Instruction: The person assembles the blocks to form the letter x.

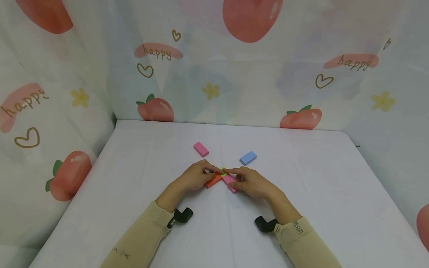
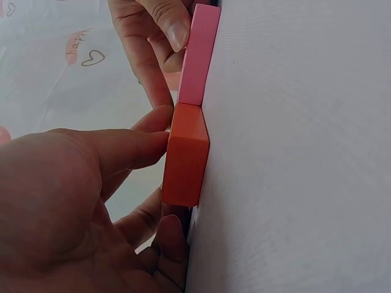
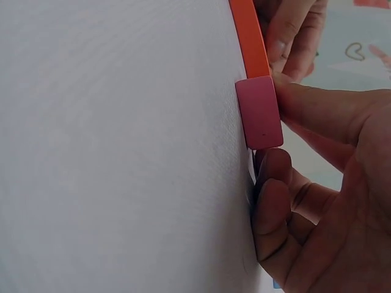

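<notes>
My left hand (image 1: 197, 175) holds an orange block (image 1: 212, 181) flat on the white table, the thumb on its near side and fingers on the other. A pink block (image 1: 229, 181) sits in the grip of my right hand (image 1: 253, 181). The two blocks slant toward each other, and their ends meet in the left wrist view, orange block (image 2: 185, 159) against pink block (image 2: 200, 55). Just beyond that corner a bright green block (image 1: 223, 171) shows in part, with both index fingertips at it; the rest of it is hidden by the fingers.
Farther back on the table lie another pink block (image 1: 201, 149), to the left, and a blue block (image 1: 248, 158), to the right. A black wrist-worn device (image 1: 183, 215) juts from each sleeve cuff. Printed cloth (image 1: 248, 93) hangs behind the table's back edge.
</notes>
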The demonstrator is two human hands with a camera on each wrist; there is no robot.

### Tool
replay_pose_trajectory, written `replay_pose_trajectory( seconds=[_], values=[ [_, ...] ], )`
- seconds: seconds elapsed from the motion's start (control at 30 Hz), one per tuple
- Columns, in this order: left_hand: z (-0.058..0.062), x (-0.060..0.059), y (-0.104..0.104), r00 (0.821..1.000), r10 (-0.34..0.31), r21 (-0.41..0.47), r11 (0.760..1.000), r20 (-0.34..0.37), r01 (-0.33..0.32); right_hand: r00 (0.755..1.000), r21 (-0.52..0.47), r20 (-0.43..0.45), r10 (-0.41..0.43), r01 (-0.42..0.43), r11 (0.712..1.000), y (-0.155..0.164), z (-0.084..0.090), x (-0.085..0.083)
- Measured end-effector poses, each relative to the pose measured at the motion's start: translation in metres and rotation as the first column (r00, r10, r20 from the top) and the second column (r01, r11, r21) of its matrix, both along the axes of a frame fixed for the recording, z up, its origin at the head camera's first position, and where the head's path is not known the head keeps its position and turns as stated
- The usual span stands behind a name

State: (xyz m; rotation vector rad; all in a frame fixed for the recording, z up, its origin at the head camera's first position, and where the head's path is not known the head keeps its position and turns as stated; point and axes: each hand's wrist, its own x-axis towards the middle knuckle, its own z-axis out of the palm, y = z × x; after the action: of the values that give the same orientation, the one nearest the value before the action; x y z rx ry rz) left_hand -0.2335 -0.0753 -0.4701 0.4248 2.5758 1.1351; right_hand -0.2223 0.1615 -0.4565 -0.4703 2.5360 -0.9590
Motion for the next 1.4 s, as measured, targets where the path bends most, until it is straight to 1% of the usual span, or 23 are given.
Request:
replay_pose_trajectory(
  seconds=[0.1, 0.23, 0.43, 0.8, 1.1, 1.2, 1.4],
  values=[
    [-0.001, 0.001, 0.000, 1.000, 0.000, 0.002, 1.000, 0.005, 0.000, 1.000, -0.017, 0.024, -0.014, 0.015, 1.000, 0.000, 0.000, 0.001],
    [-0.003, 0.001, 0.000, 1.000, 0.003, 0.008, 1.000, 0.006, -0.003, 0.999, -0.034, 0.035, -0.022, 0.023, 0.999, 0.000, -0.001, 0.002],
    [-0.002, 0.001, 0.000, 1.000, 0.009, -0.004, 1.000, 0.018, -0.009, 0.999, -0.041, 0.033, -0.007, 0.008, 0.999, -0.001, 0.000, 0.001],
    [0.001, 0.001, 0.000, 1.000, 0.012, -0.004, 1.000, 0.015, -0.011, 0.999, -0.037, 0.014, 0.029, -0.029, 0.999, 0.001, 0.002, -0.002],
    [0.002, 0.000, 0.001, 1.000, 0.004, -0.027, 1.000, 0.012, -0.003, 0.998, -0.078, 0.063, 0.002, 0.003, 0.997, 0.006, 0.002, -0.005],
    [0.003, 0.000, 0.001, 1.000, 0.006, -0.031, 1.000, 0.015, -0.005, 0.998, -0.091, 0.063, 0.005, 0.001, 0.996, 0.007, 0.001, -0.006],
    [0.003, 0.000, 0.002, 1.000, 0.007, -0.026, 1.000, 0.025, -0.006, 0.999, -0.083, 0.052, -0.009, 0.014, 0.996, 0.010, 0.003, -0.006]
  ],
)
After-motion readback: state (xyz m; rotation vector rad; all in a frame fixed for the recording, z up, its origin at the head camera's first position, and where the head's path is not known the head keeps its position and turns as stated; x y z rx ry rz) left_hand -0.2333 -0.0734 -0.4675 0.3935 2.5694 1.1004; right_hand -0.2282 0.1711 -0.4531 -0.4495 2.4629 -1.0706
